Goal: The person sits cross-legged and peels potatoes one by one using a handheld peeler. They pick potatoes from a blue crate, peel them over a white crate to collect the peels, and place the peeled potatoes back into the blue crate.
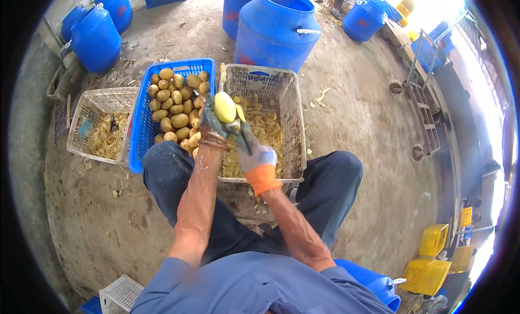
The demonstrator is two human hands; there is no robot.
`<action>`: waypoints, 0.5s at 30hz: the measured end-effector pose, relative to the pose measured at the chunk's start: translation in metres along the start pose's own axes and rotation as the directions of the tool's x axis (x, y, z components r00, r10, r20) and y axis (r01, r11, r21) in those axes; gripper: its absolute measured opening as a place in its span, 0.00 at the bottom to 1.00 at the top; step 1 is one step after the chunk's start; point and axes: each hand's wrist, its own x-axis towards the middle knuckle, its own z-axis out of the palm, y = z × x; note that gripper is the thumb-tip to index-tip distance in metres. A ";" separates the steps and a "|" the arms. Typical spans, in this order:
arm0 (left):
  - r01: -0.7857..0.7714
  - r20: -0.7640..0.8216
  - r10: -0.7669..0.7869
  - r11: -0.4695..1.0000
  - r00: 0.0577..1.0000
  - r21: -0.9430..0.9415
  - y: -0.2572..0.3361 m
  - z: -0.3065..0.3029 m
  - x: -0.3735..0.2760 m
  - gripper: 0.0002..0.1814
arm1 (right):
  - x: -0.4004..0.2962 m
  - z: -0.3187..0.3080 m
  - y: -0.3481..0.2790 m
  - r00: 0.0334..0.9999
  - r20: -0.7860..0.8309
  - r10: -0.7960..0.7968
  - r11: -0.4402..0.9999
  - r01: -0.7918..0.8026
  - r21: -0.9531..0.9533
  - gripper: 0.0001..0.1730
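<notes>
My left hand (211,117), in a dark glove, holds a pale yellow, mostly peeled potato (224,106) above the near crate. My right hand (252,149), in a grey glove with an orange cuff, grips a peeler (234,125) against the potato's lower end; the fingers hide most of the tool. A strip of peel (240,113) shows beside the potato. Below my hands, a dirty white plastic crate (293,123) between my knees holds many peelings (264,127). To its left, a blue plastic crate (140,123) is filled with unpeeled potatoes (178,106).
Another white crate (75,123) with peelings stands at far left. Large blue plastic barrels (276,33) stand just beyond the crates, with more barrels (97,41) at upper left. A metal trolley (424,119) and yellow crates (426,275) are on the right. Scraps (321,98) litter the concrete floor.
</notes>
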 end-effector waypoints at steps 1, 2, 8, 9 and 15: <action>-0.001 -0.016 0.001 1.000 1.000 -0.024 0.000 -0.003 0.003 0.22 | -0.014 -0.001 0.004 0.994 0.064 0.089 0.996 -0.089 -0.002 0.22; -0.003 -0.031 0.001 0.999 1.000 -0.049 -0.001 -0.006 0.006 0.23 | -0.017 -0.004 0.010 0.977 0.110 0.185 0.976 -0.196 0.092 0.23; -0.091 0.274 0.075 0.995 0.959 0.049 0.007 0.020 -0.030 0.30 | 0.073 -0.014 -0.016 1.000 -0.002 0.007 0.902 -0.005 0.433 0.22; -0.379 0.379 0.263 0.884 0.887 0.273 0.003 0.021 -0.033 0.33 | 0.083 -0.002 -0.008 0.998 -0.035 -0.047 0.884 0.058 0.464 0.23; 0.305 0.312 -0.211 0.906 0.926 -0.292 0.004 0.010 -0.015 0.32 | 0.005 -0.009 -0.009 0.997 0.071 0.024 0.986 -0.035 0.160 0.23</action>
